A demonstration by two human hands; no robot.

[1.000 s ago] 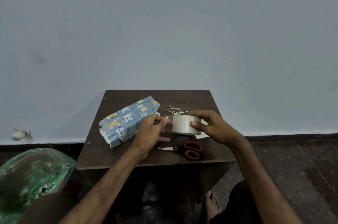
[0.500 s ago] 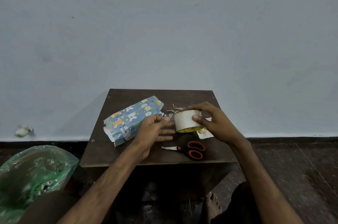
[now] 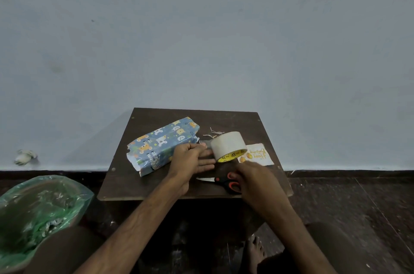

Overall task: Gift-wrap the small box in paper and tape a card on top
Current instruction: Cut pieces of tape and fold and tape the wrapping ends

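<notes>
Wrapped box: lies on the table, left of the tape roll.
Left hand: thumb and forefinger pinch the tape strip drawn leftward off the tape roll; other fingers straight.
Right hand: on the scissors handles, nearer than the tape roll; whether it grasps them is unclear.
Card: flat, just right of the tape roll.

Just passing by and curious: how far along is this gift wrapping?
Done: the long box is wrapped in blue animal-print paper. In hand: left hand pinches tape pulled from the wide pale roll; right hand is at the orange-handled scissors. Left: taping the white card on top.
</notes>
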